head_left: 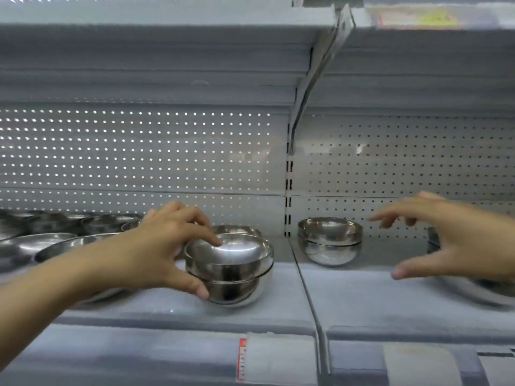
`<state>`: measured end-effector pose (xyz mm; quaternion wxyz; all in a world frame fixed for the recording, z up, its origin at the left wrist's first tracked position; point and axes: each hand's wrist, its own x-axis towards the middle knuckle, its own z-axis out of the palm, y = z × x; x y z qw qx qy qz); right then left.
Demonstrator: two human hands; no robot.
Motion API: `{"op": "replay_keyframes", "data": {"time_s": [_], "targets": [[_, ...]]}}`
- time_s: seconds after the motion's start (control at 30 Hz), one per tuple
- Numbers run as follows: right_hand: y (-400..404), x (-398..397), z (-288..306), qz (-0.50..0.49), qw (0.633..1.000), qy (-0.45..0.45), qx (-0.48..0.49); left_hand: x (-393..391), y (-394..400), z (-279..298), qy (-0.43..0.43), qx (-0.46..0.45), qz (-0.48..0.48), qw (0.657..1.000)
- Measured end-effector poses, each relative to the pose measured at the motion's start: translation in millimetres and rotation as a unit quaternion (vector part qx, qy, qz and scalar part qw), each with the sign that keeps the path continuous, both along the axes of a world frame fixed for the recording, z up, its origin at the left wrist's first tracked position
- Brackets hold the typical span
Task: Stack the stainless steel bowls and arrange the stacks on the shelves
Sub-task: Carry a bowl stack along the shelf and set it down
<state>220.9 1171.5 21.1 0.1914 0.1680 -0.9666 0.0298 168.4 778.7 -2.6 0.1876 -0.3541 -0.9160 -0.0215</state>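
Shelf edge: the grey shelf [172,307] ran across the bottom, with a red-and-white price tag [242,360] on its front strip and a paler label [418,363] further right.
Left hand: the left hand [156,246] reached in from the lower left and gripped the near stack [230,267], thumb low on its side, fingers curled over the top rim.
Near stack: two or three steel bowls nested together, standing upright on the shelf just left of the divider seam [306,291].
Right hand: the right hand [451,240] came in from the right edge, fingers spread and loosely bent, thumb out below, holding nothing and apart from every bowl.
Right stack: a second stack [330,240] of two bowls stood further back, right of the seam, between the two hands.
Far right: part of another bowl [433,240] showed behind the right hand, and a blurred wide rim [479,291] lay beneath it.
Left side: wide shallow bowls [41,246] lay behind the left arm; small bowls [92,221] lined the back, blurred.
Back: a perforated panel [139,151] closed the rear, with a slotted upright [288,190] at its middle.
Above: an upper shelf [167,20] hung overhead on a bracket [315,73].
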Motion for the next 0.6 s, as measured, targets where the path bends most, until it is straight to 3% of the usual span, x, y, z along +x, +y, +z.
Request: {"op": "replay_keyframes", "data": {"time_s": [0.13,0.33,0.47,0.6], "targets": [[-92,-20,-12,0.089,0.974,-0.15,-0.147,-5,-20,-28,-0.02,0.018,0.057,0.998],[-150,-54,-31,0.094,0.884,-0.329,-0.318,-11,-15,-51,-0.121,0.177,0.034,0.976],[-152,-57,-34,0.105,0.846,-0.358,-0.379,-16,-8,-59,-0.131,0.231,0.024,0.964],[-143,-53,-33,0.124,0.848,-0.352,-0.375,-16,-4,-53,-0.137,0.264,0.014,0.955]]}}
